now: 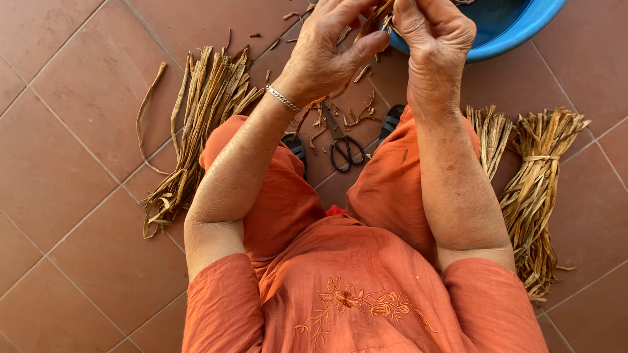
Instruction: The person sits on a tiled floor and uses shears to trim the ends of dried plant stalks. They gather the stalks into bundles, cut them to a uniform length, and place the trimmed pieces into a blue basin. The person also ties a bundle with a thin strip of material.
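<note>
A seated person in orange clothing works a dried plant strip (pixel 374 19) between both hands, raised above the knees at the top of the view. The left hand (pixel 325 55), a silver bracelet (pixel 282 98) at its wrist, is curled nearly closed, thumb pressed along the strip; the right hand (pixel 433 33) is closed on the strip's far part, fingers bent inward. Both forearms rise from the lap, wrists close together. Handling such brittle fibre well probably calls for a firm pinch near the working point and short, even pulls so the strip does not snap. Black scissors (pixel 341 142) lie on the tiled floor (pixel 72 131) below the hands, among trimmings. A loose sheaf of strips (pixel 199 117) lies left of the left hand; a tied bundle (pixel 538 196) lies beside the right forearm. A blue basin (pixel 517 29) sits just beyond the right hand.
</note>
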